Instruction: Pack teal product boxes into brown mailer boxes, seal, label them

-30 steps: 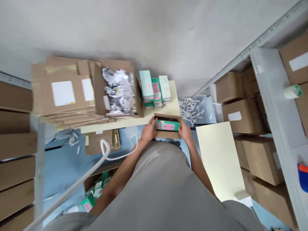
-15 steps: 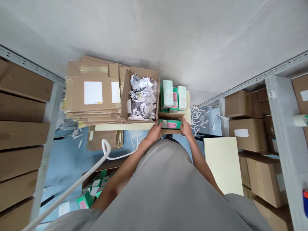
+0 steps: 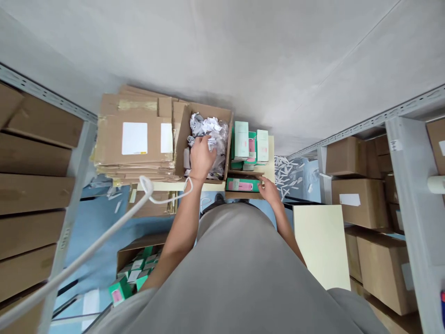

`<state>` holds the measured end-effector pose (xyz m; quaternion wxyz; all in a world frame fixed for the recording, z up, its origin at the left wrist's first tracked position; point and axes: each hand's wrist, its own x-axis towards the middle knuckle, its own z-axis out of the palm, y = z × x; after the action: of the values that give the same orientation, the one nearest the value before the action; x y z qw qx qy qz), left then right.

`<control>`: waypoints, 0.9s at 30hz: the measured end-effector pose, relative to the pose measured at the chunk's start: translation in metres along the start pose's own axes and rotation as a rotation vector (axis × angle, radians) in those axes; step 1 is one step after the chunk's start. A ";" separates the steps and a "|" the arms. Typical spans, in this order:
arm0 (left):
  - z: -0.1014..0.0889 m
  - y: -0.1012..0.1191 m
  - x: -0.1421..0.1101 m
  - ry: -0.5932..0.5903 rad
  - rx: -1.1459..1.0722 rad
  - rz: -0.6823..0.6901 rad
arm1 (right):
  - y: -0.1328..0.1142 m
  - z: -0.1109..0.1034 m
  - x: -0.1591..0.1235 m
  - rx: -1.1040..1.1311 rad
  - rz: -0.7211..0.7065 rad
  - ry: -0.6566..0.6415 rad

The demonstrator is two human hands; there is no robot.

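Over a cardboard box (image 3: 183,160) of crumpled paper (image 3: 211,124), my left hand (image 3: 202,155) reaches down among the scraps. Its fingers are bent and mostly hidden below the back of the hand, so a grip on the paper cannot be made out. To the right, a small open cardboard box (image 3: 243,195) stands at the table's front edge, with a green box with a pink panel (image 3: 241,185) lying inside. My right hand (image 3: 269,189) pinches the right side of this small cardboard box.
Several green-and-white boxes (image 3: 241,141) stand behind the small carton. Flattened cardboard (image 3: 135,111) is stacked at the left. A white curved tube (image 3: 104,246) crosses the lower left. Below it, an open carton (image 3: 127,256) holds more green boxes. Shelves with cartons (image 3: 354,197) flank both sides.
My left hand has let go of the small cardboard box and moved left and up to the crumpled paper. My right hand stays at the box. The white tube has shifted in view.
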<state>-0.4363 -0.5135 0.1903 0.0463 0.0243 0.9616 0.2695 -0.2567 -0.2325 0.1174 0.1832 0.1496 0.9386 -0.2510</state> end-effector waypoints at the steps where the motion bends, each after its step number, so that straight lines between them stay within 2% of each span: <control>1: 0.007 0.002 0.010 -0.045 0.025 -0.012 | -0.002 -0.001 0.000 0.009 -0.004 0.000; 4: 0.026 0.009 0.027 -0.137 0.087 -0.055 | -0.006 -0.002 -0.001 0.029 -0.022 0.007; 7: 0.036 0.012 0.030 -0.166 0.101 -0.030 | -0.007 -0.003 -0.004 0.054 -0.036 0.014; 13: 0.037 0.011 0.027 -0.190 0.045 0.139 | -0.008 -0.007 -0.011 0.103 -0.054 0.006; 16: 0.034 0.007 0.025 -0.152 -0.013 0.174 | -0.012 -0.012 -0.011 0.119 -0.050 -0.011; 19: 0.024 -0.002 0.016 -0.021 -0.215 0.185 | -0.014 -0.019 -0.012 0.168 -0.062 -0.010; 23: -0.001 -0.013 -0.012 0.206 -0.652 0.103 | -0.018 -0.030 -0.015 0.329 -0.101 0.006; 25: -0.015 -0.010 -0.030 0.289 -0.891 0.040 | -0.023 -0.037 -0.017 0.462 -0.144 0.000; 27: -0.027 -0.001 -0.048 0.304 -1.114 -0.004 | -0.033 -0.045 -0.019 0.635 -0.196 -0.031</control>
<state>-0.3916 -0.5315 0.2168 -0.0861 -0.0445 0.6705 0.7356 -0.2642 -0.2396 0.1757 0.1167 0.1046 0.8206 -0.5497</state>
